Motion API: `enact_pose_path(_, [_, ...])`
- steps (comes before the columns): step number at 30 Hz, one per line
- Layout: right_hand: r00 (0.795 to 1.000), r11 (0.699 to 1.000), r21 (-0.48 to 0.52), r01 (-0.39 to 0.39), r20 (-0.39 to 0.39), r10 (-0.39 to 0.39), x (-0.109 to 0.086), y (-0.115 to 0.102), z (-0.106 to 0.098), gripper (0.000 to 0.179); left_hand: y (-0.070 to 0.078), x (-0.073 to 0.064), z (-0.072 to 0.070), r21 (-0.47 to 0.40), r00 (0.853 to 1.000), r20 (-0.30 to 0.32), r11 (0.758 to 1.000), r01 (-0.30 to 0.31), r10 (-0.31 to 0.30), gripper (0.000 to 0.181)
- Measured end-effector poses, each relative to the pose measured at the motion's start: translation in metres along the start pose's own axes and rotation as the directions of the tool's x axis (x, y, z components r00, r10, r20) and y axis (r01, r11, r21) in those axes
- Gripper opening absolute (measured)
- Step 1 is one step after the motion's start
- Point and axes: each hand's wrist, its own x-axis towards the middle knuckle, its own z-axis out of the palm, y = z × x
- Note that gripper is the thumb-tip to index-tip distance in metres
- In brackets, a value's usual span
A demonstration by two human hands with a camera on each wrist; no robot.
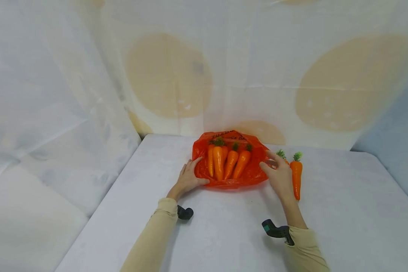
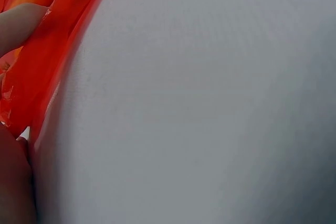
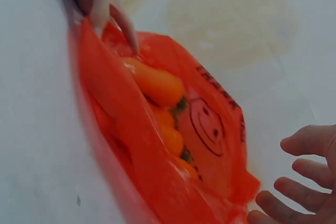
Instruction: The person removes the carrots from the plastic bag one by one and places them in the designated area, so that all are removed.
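Head view: bag (image 1: 256,168), probably handling light, limp, tearable, is inviting hold by rim (image 1: 231,184); left hand (image 1: 189,178) is gripping it, right hand (image 1: 281,178) holding nothing, fingers apart.

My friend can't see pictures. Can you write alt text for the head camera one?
A shiny red plastic bag holding long orange carrots with leafy green tops lies open on a white table. A person's left hand holds its left edge; their right hand is near its right side. Beside that hand lies a loose orange carrot; a second carrot is partly hidden.
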Motion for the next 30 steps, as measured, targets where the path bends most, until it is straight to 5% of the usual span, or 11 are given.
enact_pose_path(22, [0.978, 0.992, -0.096, 0.081, 0.199, -0.061, 0.008, -0.025, 0.088, 0.060, -0.004, -0.003, 0.000, 0.000, 1.000, 0.015, 1.000, -0.012, 0.012, 0.091])
enact_pose_path(30, [0.966, 0.996, -0.072, 0.046, 0.257, -0.026, 0.014, -0.035, 0.114, 0.066, -0.006, -0.007, -0.004, -0.007, 1.000, 0.023, 1.000, -0.020, 0.020, 0.090])
